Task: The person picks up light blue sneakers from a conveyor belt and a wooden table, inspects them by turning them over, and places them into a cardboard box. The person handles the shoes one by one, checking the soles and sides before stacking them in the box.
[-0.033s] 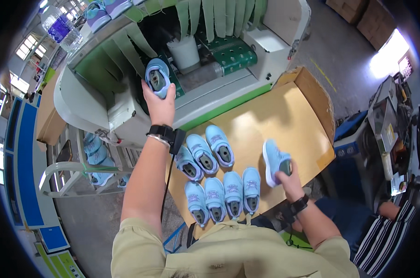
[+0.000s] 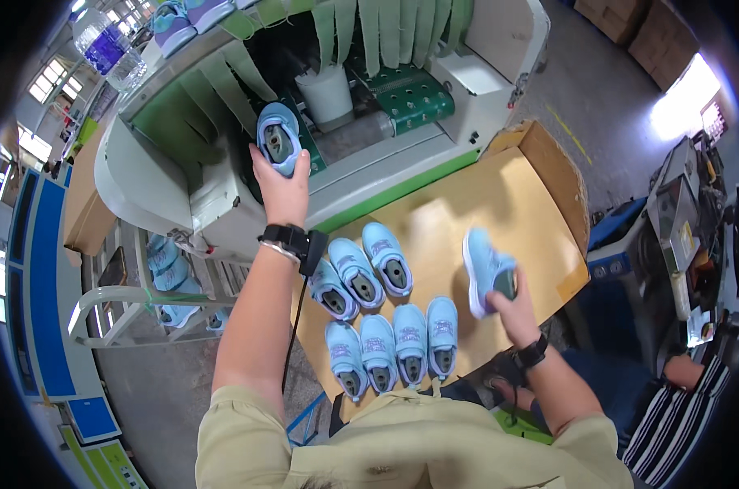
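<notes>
My left hand [image 2: 284, 189] is wrapped round the heel end of a light blue shoe [image 2: 277, 134] at the machine's opening. Inside that shoe sits a dark grey insert. Over the right part of the tan board, my right hand [image 2: 514, 312] grips a second light blue shoe [image 2: 483, 265] by its heel, toe pointing away and tilted so its white sole shows; it is slightly blurred. Between my arms, two rows of similar shoes stand on the board: a nearer row [image 2: 378, 346] of several and a farther row [image 2: 356, 269] of three, each with a dark insert.
The pale machine [image 2: 402, 163] has green hanging strips [image 2: 378, 37], a green perforated belt [image 2: 410, 94] and a white cup [image 2: 325, 94]. A cardboard flap [image 2: 553, 171] edges the tan board [image 2: 532, 204]. More shoes lie on a rack [image 2: 170, 269] at left. Another person's striped sleeve [image 2: 679, 416] shows at right.
My right hand and its shoe have shifted slightly, the wrist a little farther from me. My left hand and the shoes on the board look nearly the same.
</notes>
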Available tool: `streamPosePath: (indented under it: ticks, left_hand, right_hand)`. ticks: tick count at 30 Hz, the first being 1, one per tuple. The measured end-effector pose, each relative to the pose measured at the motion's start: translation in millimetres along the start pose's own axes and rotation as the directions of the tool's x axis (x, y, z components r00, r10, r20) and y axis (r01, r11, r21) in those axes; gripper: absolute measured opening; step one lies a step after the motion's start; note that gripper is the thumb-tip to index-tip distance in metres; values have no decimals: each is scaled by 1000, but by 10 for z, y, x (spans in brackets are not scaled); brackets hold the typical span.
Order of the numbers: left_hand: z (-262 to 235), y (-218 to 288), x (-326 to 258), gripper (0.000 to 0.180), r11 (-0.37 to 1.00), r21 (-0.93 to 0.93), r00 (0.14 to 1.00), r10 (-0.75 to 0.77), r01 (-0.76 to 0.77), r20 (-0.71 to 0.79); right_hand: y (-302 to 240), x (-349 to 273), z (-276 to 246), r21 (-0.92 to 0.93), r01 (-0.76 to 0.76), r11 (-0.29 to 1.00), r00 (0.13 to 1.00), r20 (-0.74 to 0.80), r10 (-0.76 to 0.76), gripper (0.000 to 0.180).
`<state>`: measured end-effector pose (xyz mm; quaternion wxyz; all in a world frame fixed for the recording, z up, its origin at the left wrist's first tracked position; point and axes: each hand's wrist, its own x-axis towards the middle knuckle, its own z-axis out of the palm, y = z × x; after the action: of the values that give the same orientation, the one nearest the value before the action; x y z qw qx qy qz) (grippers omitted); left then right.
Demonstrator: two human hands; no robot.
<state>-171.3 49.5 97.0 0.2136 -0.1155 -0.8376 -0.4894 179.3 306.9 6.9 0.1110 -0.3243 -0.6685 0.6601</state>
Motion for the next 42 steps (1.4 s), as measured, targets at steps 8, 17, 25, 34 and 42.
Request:
streamPosePath:
  ticks: [8, 17, 25, 34, 42]
  left_hand:
    - [-470, 118, -1135, 84, 980, 158, 971, 85, -122, 224]
    - [-1023, -140, -2951, 66, 892, 382, 541, -203, -241, 816]
    - [-941, -173, -3144, 57, 817, 466, 610, -185, -340, 770]
    - [-951, -142, -3161, 54, 839, 457, 621, -195, -295, 759]
    - [-990, -106, -3161, 54, 849, 452, 619, -204, -275, 759]
  right_hand:
    - [-2102, 2012, 1397, -287, 811, 509, 530, -7, -848, 70]
    - [-1366, 2223, 1497, -293, 795, 530, 579, 106, -809, 71]
    - [307, 337, 940, -347, 402, 847, 844, 498, -197, 60]
    - [946, -174, 910, -583, 442, 682, 882, 422, -211, 43]
    - [890, -194, 895, -634, 450, 629, 880, 436, -190, 42]
